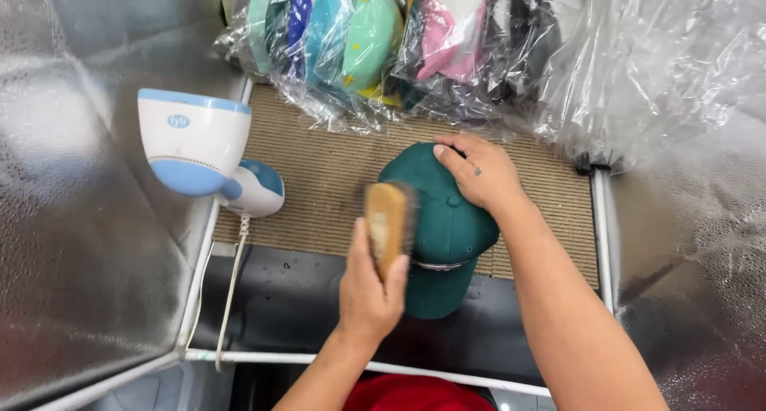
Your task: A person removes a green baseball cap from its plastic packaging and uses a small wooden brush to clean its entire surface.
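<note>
A dark green cap [447, 227] lies on the brown woven mat [319, 179], its brim pointing toward me. My right hand [477, 171] rests flat on the cap's crown, fingers spread over the top. My left hand [369, 291] grips a wooden brush [386, 223] by its near end. The brush is blurred and sits against the cap's left side.
A white and blue handheld steamer [199, 152] stands at the left, its cord [231, 291] hanging over a white frame bar [319, 361]. Bagged colourful caps [351, 36] and clear plastic [638, 60] pile up at the back. Silver foil walls [72, 219] flank both sides.
</note>
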